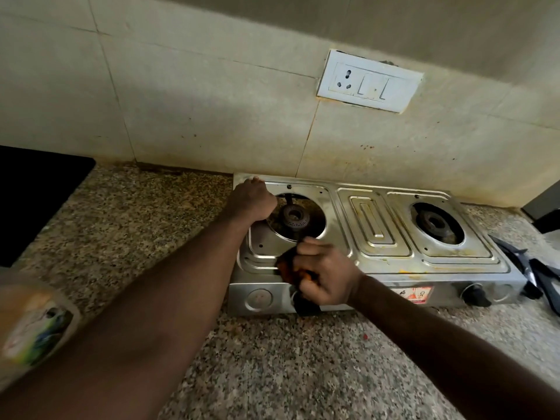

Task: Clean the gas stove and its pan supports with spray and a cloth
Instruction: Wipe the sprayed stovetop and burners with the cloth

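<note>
Left hand [253, 198]: closed in a fist, resting on the back-left corner of the gas stove [375, 237]; whether it grips the edge cannot be told
Right hand [325, 275]: fingers curled tight around a dark cloth [288, 265], pressed on the stove's front-left edge
Stove: on the granite counter [272, 359], against the tiled wall, both burners bare
Pan supports [533, 272]: black, lying on the counter just right of the stove
Bottle [33, 325]: blurred, at the left edge

Free room: bare granite counter [272, 359] below right hand [327, 277] knuckles; steel stove [375, 228] top beyond its fingertips. Obstacles: tiled wall [212, 131] just past left hand [253, 198] fingers; pan supports [527, 268] well right.
</note>
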